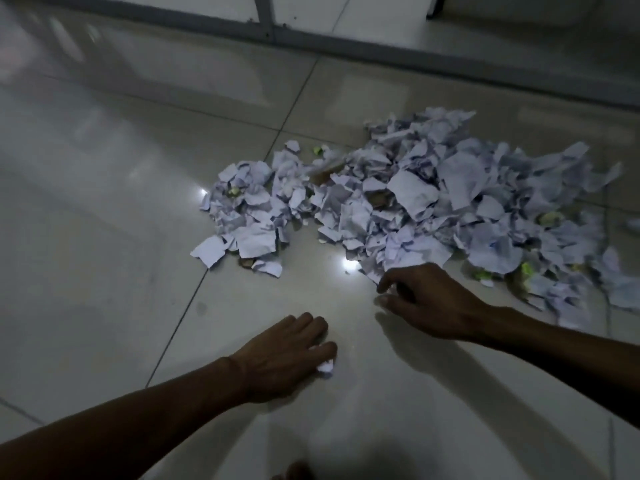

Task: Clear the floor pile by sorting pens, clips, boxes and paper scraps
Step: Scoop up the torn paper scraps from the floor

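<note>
A wide pile of torn white paper scraps (408,202) lies on the pale tiled floor (104,237), with small yellow-green bits (526,270) and brown cardboard pieces (329,171) mixed in. My left hand (287,355) lies low on the floor in front of the pile, its fingers curled over a small white paper scrap (325,367). My right hand (426,299) hovers at the pile's near edge, fingers bent and thumb close to them; whether it holds anything is not visible. No pens or clips can be made out.
A dark grey frame or skirting (311,39) runs along the far side of the floor. The room is dim, with two bright light reflections (348,266) on the tiles beside the pile. Bare tiles stretch to the left and in front.
</note>
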